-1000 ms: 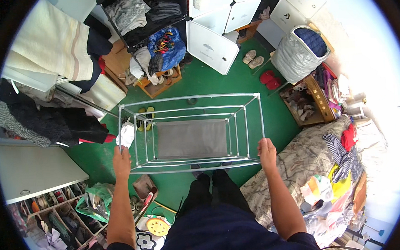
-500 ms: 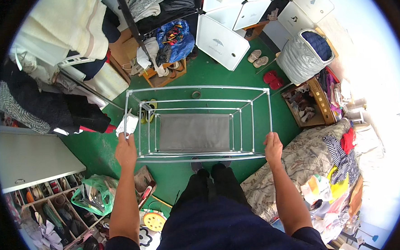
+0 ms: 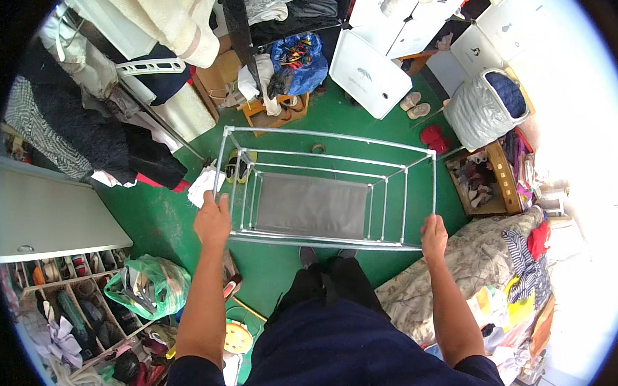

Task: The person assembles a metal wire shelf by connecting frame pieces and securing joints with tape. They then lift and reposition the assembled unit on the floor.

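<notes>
In front of me stands a rack frame (image 3: pixel 327 137) of thin silver tubes with pale corner joints. A grey fabric sheet (image 3: pixel 313 203) stretches across its far, lower end. My left hand (image 3: pixel 213 219) is closed around the tube at the rack's left top side. On the opposite side my right hand (image 3: pixel 434 237) grips the right top tube near its near corner. A white sheet of paper (image 3: pixel 200 188) lies beyond my left hand, and yellow-and-dark shoes (image 3: pixel 238 167) show through the tubes.
On the left are hanging clothes (image 3: pixel 68 129), a shoe rack (image 3: pixel 69 289) and a green plastic bag (image 3: pixel 150 286). A bed (image 3: pixel 426 295) with heaped clothes lies to the right. White cabinet doors (image 3: pixel 369 74) hang open at the back. A roll of tape (image 3: pixel 318 148) rests on the green floor.
The rack has shifted right in the picture and now slants, its right end lower than its left. The surrounding room has shifted as well. Both hands keep hold of the side tubes.
</notes>
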A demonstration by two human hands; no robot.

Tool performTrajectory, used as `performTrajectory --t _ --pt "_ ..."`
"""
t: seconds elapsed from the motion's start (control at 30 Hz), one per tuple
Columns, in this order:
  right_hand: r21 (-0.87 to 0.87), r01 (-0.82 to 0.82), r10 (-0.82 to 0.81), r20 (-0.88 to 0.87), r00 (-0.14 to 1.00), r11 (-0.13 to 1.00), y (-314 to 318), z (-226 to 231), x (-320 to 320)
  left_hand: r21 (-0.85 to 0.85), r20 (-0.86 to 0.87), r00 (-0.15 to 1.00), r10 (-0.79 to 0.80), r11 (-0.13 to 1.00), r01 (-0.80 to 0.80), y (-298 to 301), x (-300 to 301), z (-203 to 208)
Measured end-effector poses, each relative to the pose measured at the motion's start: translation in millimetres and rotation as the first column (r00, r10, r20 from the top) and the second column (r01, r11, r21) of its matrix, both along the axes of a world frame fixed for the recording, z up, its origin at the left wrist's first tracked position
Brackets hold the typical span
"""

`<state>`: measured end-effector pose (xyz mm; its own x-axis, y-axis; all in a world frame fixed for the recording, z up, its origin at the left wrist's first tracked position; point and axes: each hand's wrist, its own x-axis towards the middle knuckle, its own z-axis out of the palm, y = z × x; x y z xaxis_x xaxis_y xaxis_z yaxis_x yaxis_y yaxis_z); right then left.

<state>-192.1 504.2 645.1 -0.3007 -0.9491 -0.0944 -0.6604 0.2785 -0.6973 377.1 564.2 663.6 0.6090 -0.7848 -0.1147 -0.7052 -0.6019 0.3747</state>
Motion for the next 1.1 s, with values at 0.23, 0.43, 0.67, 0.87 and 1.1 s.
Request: performTrajectory --t 0.23,0.43,0.67,0.87,1.1 --pt "-0.013 -0.037 0.033 -0.200 0.979 0.999 -2 -2 -12 -0.014 -0.039 0.999 0.018 1.000 -0.018 -1 -4 2" --pt "-0.231 -0.322 0.136 -0.579 0.804 0.918 -47 50 41 -0.018 -0.042 0.998 0.052 0.998 -0.053 1 -12 11" --pt "-0.131 -0.750 0.561 -0.584 0.587 0.648 -110 85 190 -0.026 -0.043 0.997 0.069 0.997 -0.070 3 -11 4" --pt "0.065 -0.822 0.665 -0.625 0.409 0.566 -109 64 234 -0.039 -0.049 0.996 0.075 0.996 -0.077 0 -12 8" --pt "-0.037 -0.810 0.653 -0.571 0.498 0.585 -100 78 196 -0.071 -0.063 0.992 0.108 0.991 -0.113 4 -16 10"
